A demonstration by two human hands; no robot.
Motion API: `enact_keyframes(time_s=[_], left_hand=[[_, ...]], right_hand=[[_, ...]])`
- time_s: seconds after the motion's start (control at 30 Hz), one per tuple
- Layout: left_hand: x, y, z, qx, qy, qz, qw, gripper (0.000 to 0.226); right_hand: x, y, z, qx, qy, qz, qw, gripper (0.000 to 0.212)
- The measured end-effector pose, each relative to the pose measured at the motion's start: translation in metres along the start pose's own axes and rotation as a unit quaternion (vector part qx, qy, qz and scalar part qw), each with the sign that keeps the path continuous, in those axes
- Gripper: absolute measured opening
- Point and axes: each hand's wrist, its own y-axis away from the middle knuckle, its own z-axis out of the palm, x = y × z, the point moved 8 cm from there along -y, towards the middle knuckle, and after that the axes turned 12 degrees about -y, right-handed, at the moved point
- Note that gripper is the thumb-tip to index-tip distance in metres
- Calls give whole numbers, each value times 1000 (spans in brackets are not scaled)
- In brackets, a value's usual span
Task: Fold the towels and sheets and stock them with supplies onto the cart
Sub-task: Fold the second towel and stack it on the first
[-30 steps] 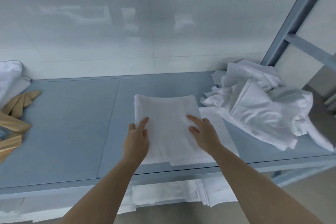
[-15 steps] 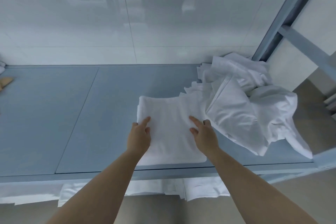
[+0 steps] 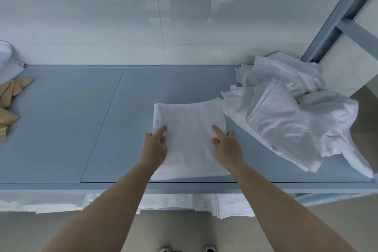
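White folded towel (image 3: 190, 120) lies at centre frame on the blue-grey shelf (image 3: 81, 118), near its front edge. The left hand (image 3: 155, 146) and right hand (image 3: 227, 148) grip its side edges, forefingers stretched on top. Crumpled sheets (image 3: 286, 120) sit just right of it.

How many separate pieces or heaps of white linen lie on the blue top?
3: the folded towel at the front edge, the crumpled heap at the right end, and a bundle at the far left, partly out of frame. The heap may hide more.
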Motion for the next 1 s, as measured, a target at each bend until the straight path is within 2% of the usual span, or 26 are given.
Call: enact_keyframes(time_s=[0.1,0.2,0.27,0.43,0.5,0.6,0.67,0.8,1.0], left_hand=[[-13,1,-10,17,10,0,1000,43],[-26,10,8,-76,-55,-8,996,48],[-25,14,13,-97,-72,10,993,50],[-7,8,3,-31,43,27,998,46],[-5,8,8,-34,82,19,996,45],[-11,17,23,-61,93,3,994,45],[-15,17,24,-52,102,-2,993,45],[-21,5,10,-7,137,-11,991,42],[-34,2,13,-29,135,-24,990,41]], right_hand=[[-13,7,4,25,-15,-31,999,43],[-2,13,21,-31,-6,-13,999,44],[0,10,19,-30,-17,-8,999,43],[-7,-3,-7,34,-31,-48,998,39],[1,-5,-15,52,-37,-47,997,39],[15,-3,-7,16,-41,-29,999,40],[18,-1,1,-8,-47,-20,999,40],[8,-6,0,33,-62,-36,997,38],[10,1,18,-1,-36,-3,999,40]])
